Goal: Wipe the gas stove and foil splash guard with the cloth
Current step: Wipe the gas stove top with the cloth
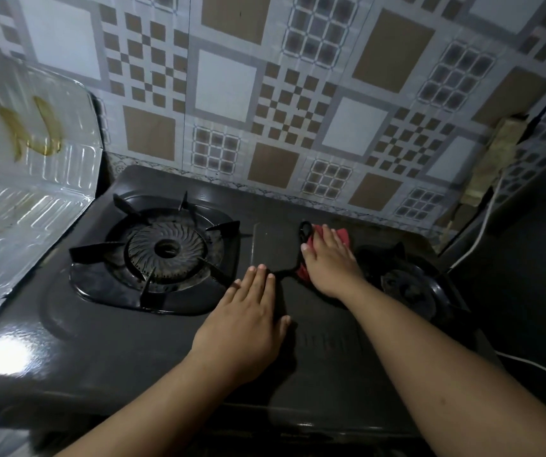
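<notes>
Pressing the red cloth (342, 237) flat against the stove (100, 351) between its two burners, the right hand (327, 258) lay with fingers straight, while the left hand (248, 311) rested flat and empty on the top beside it. The cloth looked soft, light and easily bunched, best worked under a flat palm; the foil guard (30, 179), thin and likely dentable, stood at the left, stained yellow-brown, and no containers showed

Head camera looks steeply down, close over stove (133, 341)

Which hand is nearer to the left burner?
Left. The left hand lies flat beside the left burner; the right hand presses the cloth farther right.
</notes>
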